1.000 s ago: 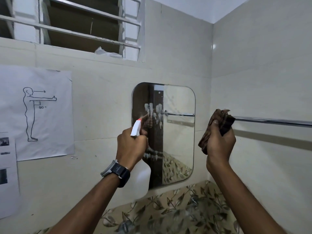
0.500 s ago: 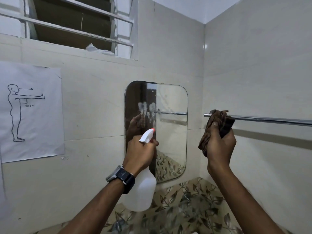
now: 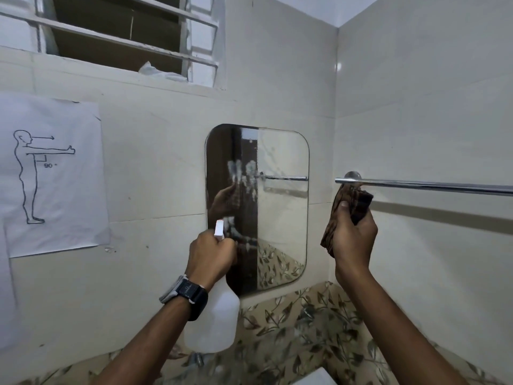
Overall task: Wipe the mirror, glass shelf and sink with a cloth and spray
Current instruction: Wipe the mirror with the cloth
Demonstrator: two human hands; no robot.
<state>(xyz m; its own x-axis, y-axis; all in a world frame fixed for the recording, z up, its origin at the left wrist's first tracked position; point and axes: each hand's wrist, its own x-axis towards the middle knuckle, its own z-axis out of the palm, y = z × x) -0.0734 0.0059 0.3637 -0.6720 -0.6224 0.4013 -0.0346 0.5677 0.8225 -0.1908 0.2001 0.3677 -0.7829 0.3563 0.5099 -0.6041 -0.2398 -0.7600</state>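
A rounded rectangular mirror (image 3: 280,207) hangs on the tiled wall ahead, with white spray patches at its upper middle and lower left. My left hand (image 3: 211,257) grips a translucent white spray bottle (image 3: 213,320), its nozzle up against the mirror's lower left edge. My right hand (image 3: 354,232) holds a bunched brown checked cloth (image 3: 358,201) just below the end of the towel rail, to the right of the mirror. A white corner of the sink (image 3: 316,377) shows at the bottom edge. No glass shelf is in view.
A chrome towel rail (image 3: 427,186) runs along the right wall at hand height. A paper poster (image 3: 52,173) with a standing figure is taped on the left. A barred window (image 3: 125,31) sits above. Leaf-patterned tiles (image 3: 291,329) run below the mirror.
My left hand with the bottle has dropped lower along the mirror, and a new spray patch shows low on the glass. My right hand with the cloth has dropped slightly below the rail.
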